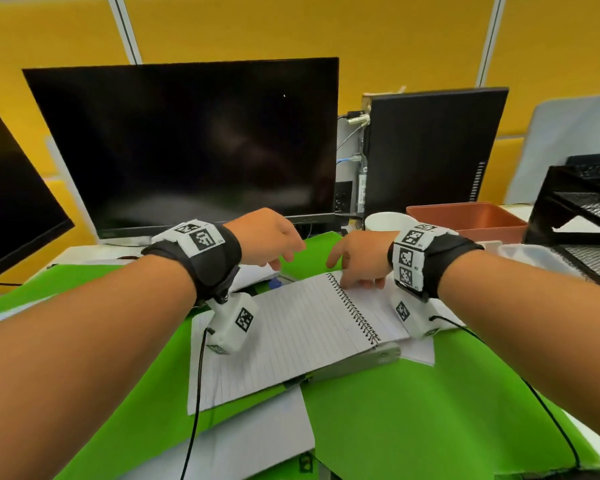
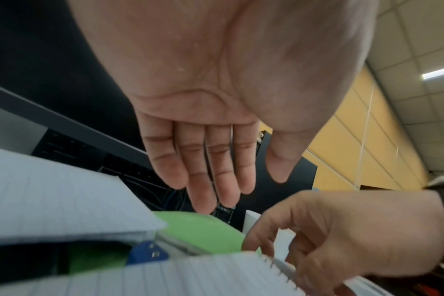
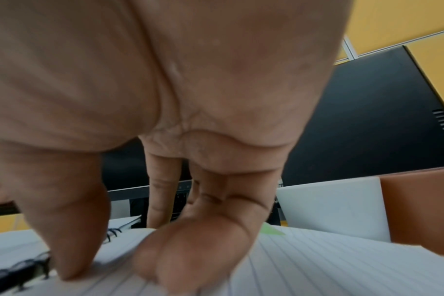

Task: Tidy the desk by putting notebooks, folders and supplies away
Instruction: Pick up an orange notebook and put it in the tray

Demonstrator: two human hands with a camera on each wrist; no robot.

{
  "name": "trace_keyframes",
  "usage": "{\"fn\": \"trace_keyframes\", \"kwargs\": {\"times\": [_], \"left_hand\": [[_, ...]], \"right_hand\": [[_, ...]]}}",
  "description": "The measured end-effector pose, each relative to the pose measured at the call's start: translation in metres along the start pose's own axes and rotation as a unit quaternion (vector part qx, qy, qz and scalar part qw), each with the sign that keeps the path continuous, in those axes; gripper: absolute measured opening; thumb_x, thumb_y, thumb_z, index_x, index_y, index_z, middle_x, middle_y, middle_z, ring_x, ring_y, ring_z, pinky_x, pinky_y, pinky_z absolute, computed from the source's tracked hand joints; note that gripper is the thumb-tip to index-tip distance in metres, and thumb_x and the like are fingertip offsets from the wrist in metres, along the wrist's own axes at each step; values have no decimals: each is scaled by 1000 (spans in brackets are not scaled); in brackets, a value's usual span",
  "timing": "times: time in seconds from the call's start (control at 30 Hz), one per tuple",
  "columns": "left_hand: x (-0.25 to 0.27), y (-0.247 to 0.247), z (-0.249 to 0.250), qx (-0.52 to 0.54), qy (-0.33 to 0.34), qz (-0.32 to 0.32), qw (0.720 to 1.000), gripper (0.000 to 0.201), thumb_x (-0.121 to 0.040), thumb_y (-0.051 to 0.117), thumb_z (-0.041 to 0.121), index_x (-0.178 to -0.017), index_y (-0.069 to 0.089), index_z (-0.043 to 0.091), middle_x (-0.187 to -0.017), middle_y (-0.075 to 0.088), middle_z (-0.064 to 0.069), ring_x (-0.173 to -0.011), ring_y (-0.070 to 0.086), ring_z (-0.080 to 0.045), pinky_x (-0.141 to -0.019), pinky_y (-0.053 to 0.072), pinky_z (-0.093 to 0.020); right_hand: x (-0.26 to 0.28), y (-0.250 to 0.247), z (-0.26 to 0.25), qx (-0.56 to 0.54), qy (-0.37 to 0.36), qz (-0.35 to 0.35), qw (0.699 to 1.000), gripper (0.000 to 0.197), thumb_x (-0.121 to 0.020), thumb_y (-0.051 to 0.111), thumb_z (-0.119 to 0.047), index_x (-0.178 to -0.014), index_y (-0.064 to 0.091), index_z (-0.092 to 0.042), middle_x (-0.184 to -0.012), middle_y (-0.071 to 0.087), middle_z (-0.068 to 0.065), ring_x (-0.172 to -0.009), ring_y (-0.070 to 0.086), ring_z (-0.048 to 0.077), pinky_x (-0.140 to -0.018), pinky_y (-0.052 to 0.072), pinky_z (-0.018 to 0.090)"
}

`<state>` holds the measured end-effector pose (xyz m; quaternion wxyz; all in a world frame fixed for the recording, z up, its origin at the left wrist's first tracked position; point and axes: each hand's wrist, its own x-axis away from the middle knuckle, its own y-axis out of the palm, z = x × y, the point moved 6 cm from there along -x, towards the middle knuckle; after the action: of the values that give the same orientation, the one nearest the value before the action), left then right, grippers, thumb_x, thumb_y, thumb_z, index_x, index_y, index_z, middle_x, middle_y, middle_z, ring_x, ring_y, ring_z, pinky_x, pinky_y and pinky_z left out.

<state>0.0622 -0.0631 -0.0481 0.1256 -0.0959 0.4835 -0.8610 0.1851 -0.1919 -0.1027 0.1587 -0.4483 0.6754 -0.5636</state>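
Open spiral notebook (image 1: 284, 327) lies on green folders (image 1: 413, 410) at the near middle of the desk (image 1: 589, 441), lined pages up, wire spine (image 1: 354, 308) running from far-left to near-right. Loose white sheets (image 1: 250, 441) poke out beneath its near edge.

Right hand (image 1: 359, 259): forearm reaches in from the right, wrist raised, palm down over the notebook's far right corner. Thumb and fingertips (image 3: 170, 258) are planted on the right-hand page just beside the spine, fingers bent at the knuckles and pressing down. Grip holds nothing; no page is pinched that I can see.

Left hand (image 1: 267, 239): forearm comes in from the left, hand hovering above the notebook's far left corner, clear of the paper. In the left wrist view the fingers (image 2: 203, 180) hang straight and close together, thumb apart, palm bare. Grip slack, nothing in it.

Beyond the notebook: a small blue item (image 2: 147, 253) at its far edge, blurred, kind unclear. A dark monitor (image 1: 187, 147) stands behind it; a white cup (image 1: 385, 221) and a brown tray (image 1: 465, 220) sit to the far right of the notebook, a black mesh rack (image 1: 579, 216) further right. A computer tower (image 1: 430, 150) stands behind the cup.
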Motion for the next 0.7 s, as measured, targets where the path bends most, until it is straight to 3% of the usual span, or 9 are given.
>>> {"fn": "trace_keyframes", "kwargs": {"times": [0.13, 0.23, 0.3, 0.4, 0.53, 0.6, 0.7], "left_hand": [[-5, 22, -10, -23, -2, 1, 1000, 17, -92, 66, 33, -90, 79, 22, -88, 78, 3, -82, 75, -19, -79, 61, -34], [-3, 32, -15, -24, 1, 24, 999, 12, -89, 72, 34, -90, 80, 24, -88, 76, 9, -85, 72, -11, -77, 58, -27], [1, 34, -13, -32, 3, 23, 999, 16, -88, 75, 38, -97, 79, 26, -94, 74, 13, -90, 68, -6, -76, 54, -24], [6, 34, -12, -65, -4, -3, 998, 26, -90, 72, 45, -107, 77, 25, -102, 72, 7, -93, 67, -11, -83, 53, -29], [14, 19, -4, -86, -13, -8, 996, 27, -89, 72, 50, -104, 75, 28, -100, 71, 7, -90, 66, -11, -79, 55, -30], [18, 6, 6, -108, -1, 13, 994, 23, -90, 72, 46, -101, 73, 26, -97, 70, 6, -86, 65, -10, -72, 53, -26], [26, -19, 26, -118, 20, 54, 991, 14, -91, 72, 39, -94, 74, 26, -91, 70, 7, -83, 66, -11, -63, 50, -24]], "right_hand": [[3, -2, -3, 16, -6, 0, 1000, 25, -87, 74, -19, -113, 73, -18, -77, 73, 4, -60, 69, 22, -60, 63, 35], [7, -7, -4, 13, -5, 13, 1000, 13, -88, 75, -19, -99, 69, -18, -75, 71, 4, -57, 64, 21, -56, 58, 31], [13, -14, -4, 11, -6, 26, 1000, 12, -89, 74, -20, -97, 65, -19, -77, 71, 6, -56, 63, 21, -55, 55, 31], [23, -27, -2, -20, -18, 50, 998, 15, -90, 74, -18, -97, 61, -19, -75, 72, 4, -51, 64, 15, -51, 54, 27], [42, -45, -3, -57, -45, 105, 992, 16, -89, 77, -19, -99, 63, -21, -88, 72, 1, -62, 67, 12, -49, 52, 26], [52, -53, -6, -55, -65, 146, 986, 15, -89, 78, -22, -101, 68, -24, -100, 73, -5, -76, 69, 10, -60, 57, 24], [65, -65, -7, -7, -68, 170, 983, 19, -89, 77, -36, -105, 77, -25, -104, 72, -9, -94, 68, 11, -85, 60, 34]]}}
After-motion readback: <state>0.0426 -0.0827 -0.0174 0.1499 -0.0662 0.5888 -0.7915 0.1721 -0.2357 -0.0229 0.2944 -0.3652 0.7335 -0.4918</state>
